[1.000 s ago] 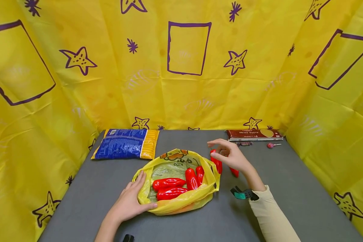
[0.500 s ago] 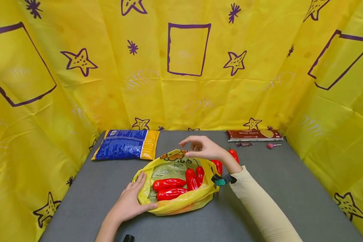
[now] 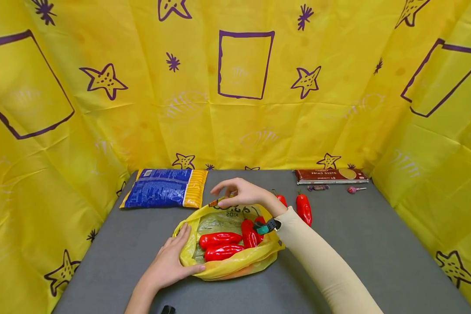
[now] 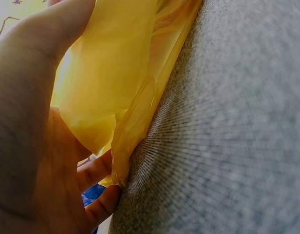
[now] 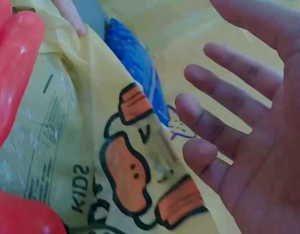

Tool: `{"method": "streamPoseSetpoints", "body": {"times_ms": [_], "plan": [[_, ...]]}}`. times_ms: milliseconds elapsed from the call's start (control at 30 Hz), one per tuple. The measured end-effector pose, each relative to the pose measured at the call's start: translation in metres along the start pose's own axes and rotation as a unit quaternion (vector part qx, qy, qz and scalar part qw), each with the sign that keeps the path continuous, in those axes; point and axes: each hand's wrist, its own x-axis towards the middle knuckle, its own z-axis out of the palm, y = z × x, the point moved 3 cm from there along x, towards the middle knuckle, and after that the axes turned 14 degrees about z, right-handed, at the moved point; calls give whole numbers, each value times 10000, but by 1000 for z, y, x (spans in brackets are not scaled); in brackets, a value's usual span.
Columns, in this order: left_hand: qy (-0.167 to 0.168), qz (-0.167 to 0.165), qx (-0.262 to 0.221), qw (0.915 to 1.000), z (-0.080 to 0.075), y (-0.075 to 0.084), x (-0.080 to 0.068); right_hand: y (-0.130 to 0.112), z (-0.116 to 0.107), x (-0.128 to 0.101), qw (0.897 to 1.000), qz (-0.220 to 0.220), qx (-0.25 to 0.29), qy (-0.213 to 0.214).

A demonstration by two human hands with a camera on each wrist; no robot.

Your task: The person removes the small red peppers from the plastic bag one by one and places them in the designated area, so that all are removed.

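A yellow plastic bag (image 3: 235, 261) lies open on the grey table (image 3: 377, 244), with several red peppers (image 3: 220, 245) inside it. My left hand (image 3: 170, 261) rests on the bag's near left edge, fingers straight and thumb along the front; in the left wrist view the bag (image 4: 116, 73) lies against the palm of my left hand (image 4: 28, 126). My right hand (image 3: 231, 195) hovers over the bag's far rim and holds nothing. In the right wrist view my right hand (image 5: 223, 126) has spread fingers above the bag's printed side (image 5: 130, 161). Two more peppers (image 3: 304, 208) lie on the table to the right.
A blue and yellow packet (image 3: 165, 187) lies at the back left. A brown box (image 3: 331, 175), a wrapped sweet (image 3: 318, 187) and a lollipop (image 3: 353, 189) lie at the back right. Yellow patterned sheeting (image 3: 243, 109) walls the table on three sides.
My right hand has moved left, from beside the two loose peppers to above the bag's far rim. The left hand has stayed on the bag.
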Motion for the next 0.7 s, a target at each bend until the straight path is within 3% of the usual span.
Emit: {"method": "streamPoseSetpoints", "body": {"times_ms": [467, 700], "plan": [[-44, 24, -56, 10000, 0, 0, 0, 3, 47, 32, 9872, 328, 177, -1552], [-27, 121, 44, 9999, -1, 2, -2, 12, 65, 37, 9776, 685, 24, -1990]]}}
